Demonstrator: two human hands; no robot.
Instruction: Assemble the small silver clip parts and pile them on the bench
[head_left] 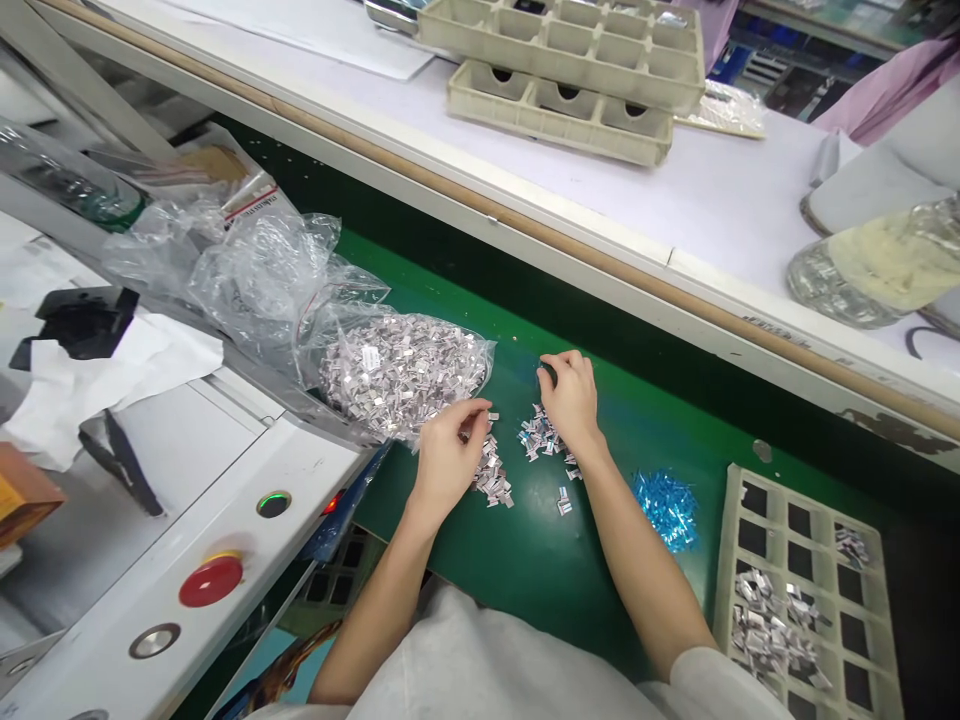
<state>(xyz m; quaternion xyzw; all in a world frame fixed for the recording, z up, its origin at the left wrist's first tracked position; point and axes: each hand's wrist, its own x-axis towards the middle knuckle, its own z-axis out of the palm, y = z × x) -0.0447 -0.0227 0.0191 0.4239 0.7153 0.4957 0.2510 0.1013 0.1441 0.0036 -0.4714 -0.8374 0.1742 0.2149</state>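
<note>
My left hand (pixel 448 452) is closed in a pinch at the edge of a small pile of silvery metal pieces (pixel 495 480); anything between its fingertips is too small to make out. Just to its upper left lies a clear plastic bag (pixel 409 370) full of similar pieces. My right hand (pixel 574 398) is above a second pile, of pieces with blue and white on them (pixel 538 435). Its thumb and forefinger curl together, and I cannot see what they hold. A few pieces (pixel 565 502) lie apart, nearer my body.
A heap of thin blue strips (pixel 666 510) lies right of my right forearm. Beyond it, a compartment tray (pixel 726 560) holds metal pieces in some cells. Crumpled plastic bags (pixel 255 265) and a machine panel with a red button (pixel 211 581) are at left. Stacked trays (pixel 562 125) stand on the shelf.
</note>
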